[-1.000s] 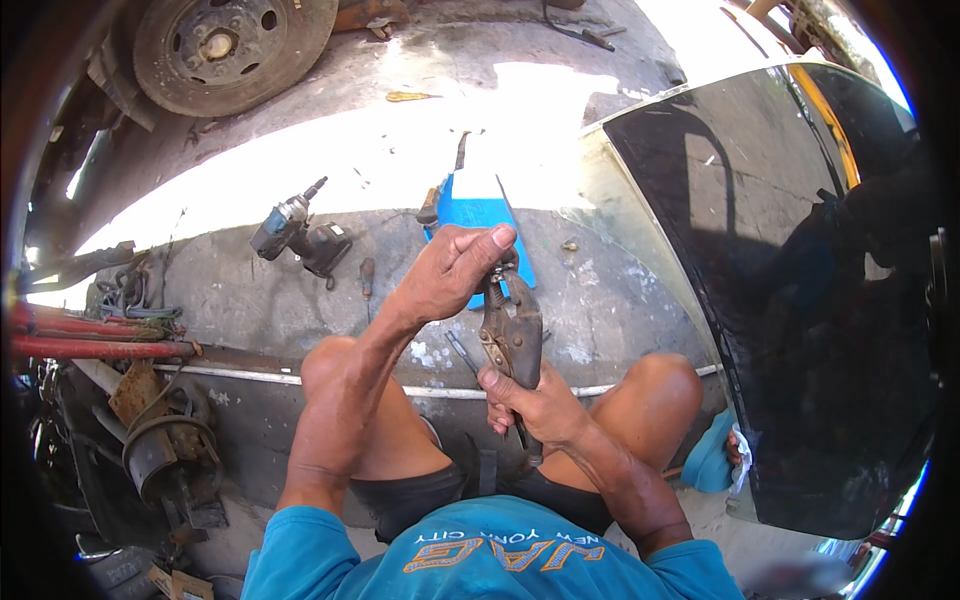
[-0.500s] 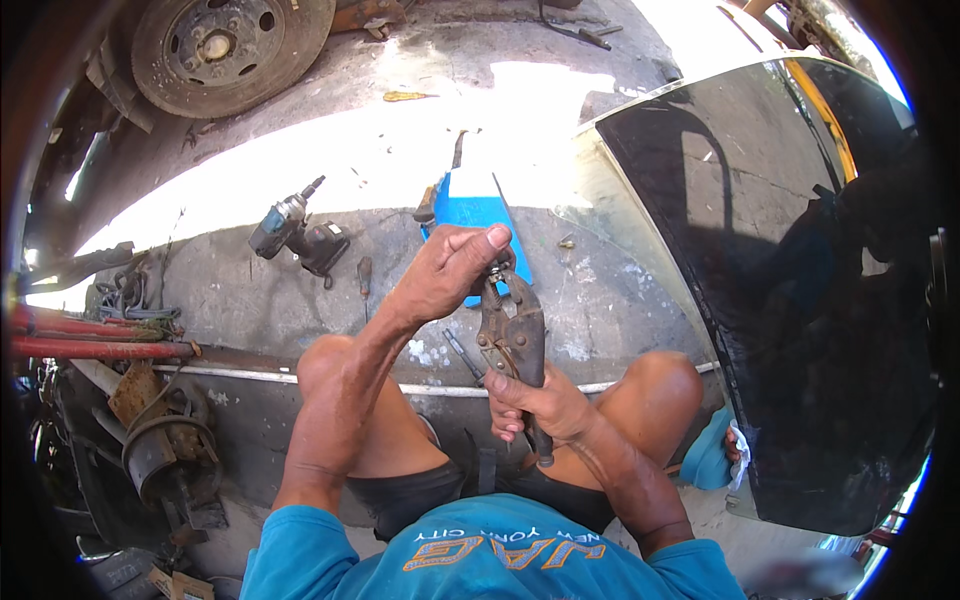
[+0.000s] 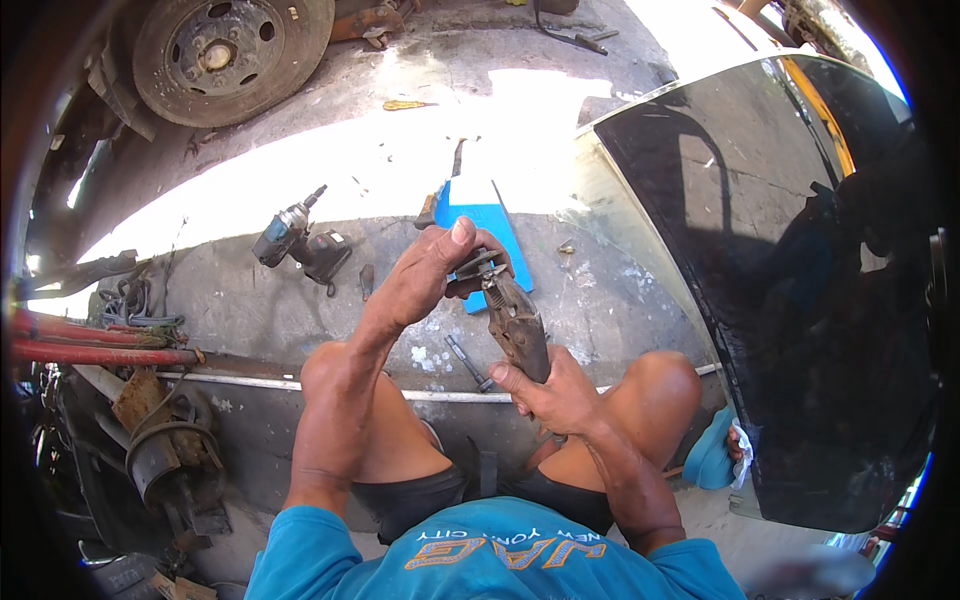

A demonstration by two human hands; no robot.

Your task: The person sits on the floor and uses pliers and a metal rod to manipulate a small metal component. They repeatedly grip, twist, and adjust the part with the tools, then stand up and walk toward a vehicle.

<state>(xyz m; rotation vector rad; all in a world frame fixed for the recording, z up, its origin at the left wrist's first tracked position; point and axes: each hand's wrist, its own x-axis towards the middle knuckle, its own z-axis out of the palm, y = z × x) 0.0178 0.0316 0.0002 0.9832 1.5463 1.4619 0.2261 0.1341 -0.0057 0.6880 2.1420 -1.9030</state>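
Observation:
My right hand [image 3: 556, 389] grips the lower end of a rusty, greasy metal part [image 3: 517, 327], holding it upright between my knees. My left hand [image 3: 432, 270] is closed around the small fitting at the part's top end [image 3: 482, 267], thumb raised. Just behind the hands, a blue flat board [image 3: 495, 222] lies on the concrete. What sits under my left palm is hidden.
A cordless impact wrench [image 3: 297, 238] lies on the ground at left. A small bolt or socket bit [image 3: 468, 363] rests by my knee. A vehicle wheel [image 3: 230, 52] is at top left, a dark glossy car panel [image 3: 780, 270] at right, red bars [image 3: 90, 350] and suspension parts [image 3: 165, 460] at left.
The part has tilted slightly and my left hand has shifted its grip on the top fitting; my right hand stays on the lower end.

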